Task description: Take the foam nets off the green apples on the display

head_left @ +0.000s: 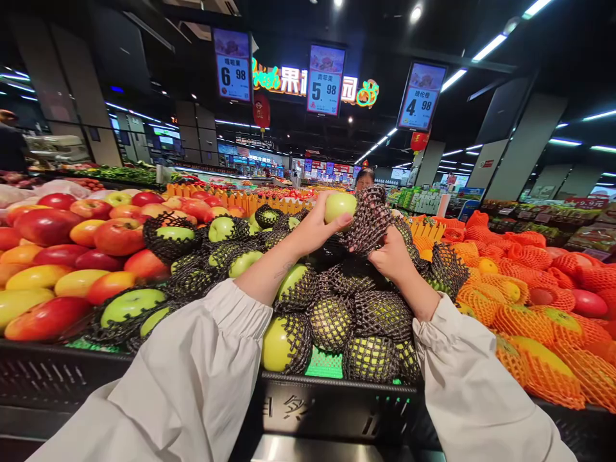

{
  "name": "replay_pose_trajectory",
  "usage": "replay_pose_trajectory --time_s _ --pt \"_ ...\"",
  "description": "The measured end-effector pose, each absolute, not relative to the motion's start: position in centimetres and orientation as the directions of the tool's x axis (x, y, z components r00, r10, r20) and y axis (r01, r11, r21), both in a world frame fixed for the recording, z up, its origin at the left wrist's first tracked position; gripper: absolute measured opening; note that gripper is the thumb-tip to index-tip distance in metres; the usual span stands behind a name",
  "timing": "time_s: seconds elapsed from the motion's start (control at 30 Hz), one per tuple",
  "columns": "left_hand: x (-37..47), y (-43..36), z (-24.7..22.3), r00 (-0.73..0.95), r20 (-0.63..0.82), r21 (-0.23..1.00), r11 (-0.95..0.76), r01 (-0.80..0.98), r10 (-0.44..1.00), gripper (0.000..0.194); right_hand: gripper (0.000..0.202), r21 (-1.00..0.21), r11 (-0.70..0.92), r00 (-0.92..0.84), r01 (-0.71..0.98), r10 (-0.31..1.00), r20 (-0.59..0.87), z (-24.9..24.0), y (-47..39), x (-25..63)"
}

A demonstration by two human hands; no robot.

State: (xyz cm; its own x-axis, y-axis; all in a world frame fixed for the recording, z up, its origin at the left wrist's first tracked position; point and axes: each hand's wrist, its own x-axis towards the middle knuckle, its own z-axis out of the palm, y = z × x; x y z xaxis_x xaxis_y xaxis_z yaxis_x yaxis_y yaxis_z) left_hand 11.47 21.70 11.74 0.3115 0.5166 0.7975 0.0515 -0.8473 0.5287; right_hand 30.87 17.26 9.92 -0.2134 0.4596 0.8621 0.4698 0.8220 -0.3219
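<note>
My left hand is wrapped round a bare green apple, raised over the middle of the display. Beside it, my right hand grips a black foam net sleeve by its lower right side. The sleeve bulges next to the apple; whether anything is inside it I cannot make out. Below both hands lie several green apples in black nets, such as a netted apple and a half-covered apple at the front edge.
Red and yellow apples are heaped on the left. Orange-netted fruit fills the right side. A black crate rim runs along the front. Price signs hang overhead, and a person stands beyond the display.
</note>
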Motion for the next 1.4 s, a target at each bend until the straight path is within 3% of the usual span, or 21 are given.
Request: replay_pose_trajectory --time_s 0.1,0.3,0.47,0.57,0.63,0.77,0.87,0.97,1.07,1.2,1.4 --pt "11.4 21.8 11.6 0.378 0.755 0.560 -0.826 0.054 0.536 0.073 0.040 -0.228 0.810 -0.291 0.541 0.434 0.853 10.2 17.0 30.8" --pt "11.1 21.4 11.5 0.482 0.644 0.676 -0.737 0.006 0.595 0.070 0.036 -0.173 0.780 -0.325 0.601 0.436 0.839 9.9 17.6 31.1" --pt "10.9 20.8 11.7 0.586 0.593 0.705 -0.708 -0.047 0.552 0.096 0.042 -0.141 0.789 -0.335 0.597 0.406 0.850 10.0 17.7 31.2" --pt "11.0 20.6 11.9 0.566 0.619 0.686 -0.725 -0.053 0.544 0.096 0.044 -0.139 0.792 -0.301 0.594 0.379 0.875 10.2 17.5 31.1" --pt "11.1 20.6 12.0 0.494 0.668 0.681 -0.725 -0.105 0.556 0.089 0.037 -0.173 0.794 -0.247 0.582 0.376 0.893 10.3 17.4 31.0" --pt "11.0 21.1 12.3 0.332 0.705 0.709 -0.632 -0.313 0.626 0.074 0.031 -0.365 0.796 -0.163 0.483 0.491 0.856 10.2 17.3 31.0" --pt "10.9 21.3 12.3 0.359 0.650 0.758 -0.540 -0.364 0.670 0.062 0.030 -0.410 0.791 -0.157 0.454 0.524 0.837 9.9 17.5 31.1" --pt "10.9 21.1 12.3 0.446 0.619 0.785 -0.531 -0.319 0.647 0.059 0.029 -0.376 0.799 -0.140 0.470 0.488 0.861 9.8 17.8 31.2" --pt "11.0 21.0 12.2 0.516 0.597 0.791 -0.557 -0.253 0.614 0.062 0.045 -0.330 0.823 -0.167 0.462 0.446 0.879 9.9 17.7 31.2" --pt "11.1 21.0 12.2 0.602 0.519 0.812 -0.571 -0.124 0.607 0.063 0.050 -0.201 0.813 -0.203 0.547 0.361 0.910 10.2 17.1 30.9" --pt "11.6 21.3 11.9 0.590 0.559 0.762 -0.641 -0.090 0.583 0.076 0.056 -0.091 0.752 -0.192 0.652 0.281 0.940 10.2 17.0 31.2"
